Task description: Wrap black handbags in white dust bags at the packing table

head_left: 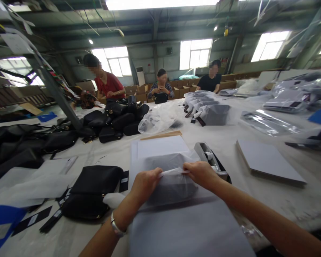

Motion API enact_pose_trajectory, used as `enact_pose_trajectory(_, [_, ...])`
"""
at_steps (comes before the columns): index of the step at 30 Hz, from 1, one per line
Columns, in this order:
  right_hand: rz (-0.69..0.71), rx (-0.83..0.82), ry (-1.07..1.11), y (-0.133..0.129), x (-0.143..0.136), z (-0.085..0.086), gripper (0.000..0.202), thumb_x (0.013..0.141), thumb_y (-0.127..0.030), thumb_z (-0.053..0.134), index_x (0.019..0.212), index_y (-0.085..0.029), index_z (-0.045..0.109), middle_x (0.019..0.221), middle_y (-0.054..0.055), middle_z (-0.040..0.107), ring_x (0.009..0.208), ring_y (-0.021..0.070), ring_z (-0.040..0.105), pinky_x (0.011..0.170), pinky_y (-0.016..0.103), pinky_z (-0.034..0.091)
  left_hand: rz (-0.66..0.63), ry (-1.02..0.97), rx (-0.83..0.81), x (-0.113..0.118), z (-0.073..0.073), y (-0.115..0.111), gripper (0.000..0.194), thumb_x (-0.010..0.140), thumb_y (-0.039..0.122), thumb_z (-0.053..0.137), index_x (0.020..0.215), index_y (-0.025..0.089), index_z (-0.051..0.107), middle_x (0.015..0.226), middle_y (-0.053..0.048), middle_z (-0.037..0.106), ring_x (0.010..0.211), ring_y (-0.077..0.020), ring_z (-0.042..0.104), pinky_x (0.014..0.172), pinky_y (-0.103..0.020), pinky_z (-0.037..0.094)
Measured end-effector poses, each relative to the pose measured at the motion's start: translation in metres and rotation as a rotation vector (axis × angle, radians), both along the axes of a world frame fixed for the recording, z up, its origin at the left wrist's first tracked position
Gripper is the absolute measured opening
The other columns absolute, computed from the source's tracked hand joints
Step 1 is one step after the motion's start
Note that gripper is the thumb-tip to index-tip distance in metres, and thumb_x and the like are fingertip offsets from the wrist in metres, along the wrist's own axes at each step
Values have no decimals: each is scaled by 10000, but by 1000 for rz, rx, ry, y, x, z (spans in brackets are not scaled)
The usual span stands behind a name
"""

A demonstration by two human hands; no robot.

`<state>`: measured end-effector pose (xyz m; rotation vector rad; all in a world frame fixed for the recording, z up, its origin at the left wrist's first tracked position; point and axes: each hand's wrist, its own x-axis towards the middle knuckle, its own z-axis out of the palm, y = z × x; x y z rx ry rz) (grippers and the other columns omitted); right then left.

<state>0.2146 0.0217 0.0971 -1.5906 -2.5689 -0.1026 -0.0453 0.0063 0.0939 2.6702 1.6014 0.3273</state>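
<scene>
Right in front of me a dark handbag (168, 191) lies under thin white wrapping paper (176, 172), on a stack of pale sheets (187, 228). My left hand (147, 182) pinches the paper's edge from the left. From the right, my right hand (199, 172) grips the same edge, so the paper is drawn taut between the two. Through the paper only the bag's dark shape shows. A grey tape dispenser (210, 159) stands just beyond my right hand. Left of my left wrist lies a black handbag (93, 191) with black tags beside it.
Black handbags (117, 121) are heaped at the back left. Several wrapped bags (214, 112) stand in a row further back. A stack of grey boards (270, 162) lies right, clear plastic bags (270, 121) behind it. A metal post (56, 89) rises at left. Co-workers (160, 87) are across the table.
</scene>
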Motion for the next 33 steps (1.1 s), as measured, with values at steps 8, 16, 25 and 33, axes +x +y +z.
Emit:
enact_pose_trajectory(8, [-22, 53, 138, 16, 5, -13, 210, 945, -426, 548, 918, -244, 648, 881, 15, 745, 803, 202, 700, 648, 263, 371, 72, -60, 153, -4, -1, 16, 250, 968, 233, 478, 1189, 244, 594, 1066, -42, 729, 893, -223, 701, 721, -317, 521])
enact_pose_trajectory(16, [-45, 91, 159, 29, 2, -17, 203, 948, -409, 542, 917, -240, 650, 896, 20, 746, 802, 191, 693, 638, 261, 370, -164, -85, 425, 32, -24, -12, 280, 949, 151, 500, 1195, 195, 627, 1254, -68, 673, 1181, -221, 606, 1078, -406, 430])
enact_pose_trajectory(25, [-73, 137, 291, 18, 3, -15, 212, 929, -398, 578, 1058, -246, 651, 948, 33, 747, 843, 204, 687, 758, 296, 442, -59, -55, 314, 34, -39, -18, 451, 915, 300, 597, 1354, 227, 526, 1480, -77, 484, 1371, -274, 439, 1111, -504, 383])
enact_pose_trajectory(33, [19, -99, 411, 20, -7, -1, 238, 772, -349, 749, 991, -267, 705, 867, -15, 720, 816, 181, 674, 720, 274, 460, 135, -66, 128, 6, 0, -1, 733, 792, 428, 737, 1432, 236, 436, 1239, -94, 662, 1138, -281, 606, 1065, -488, 383])
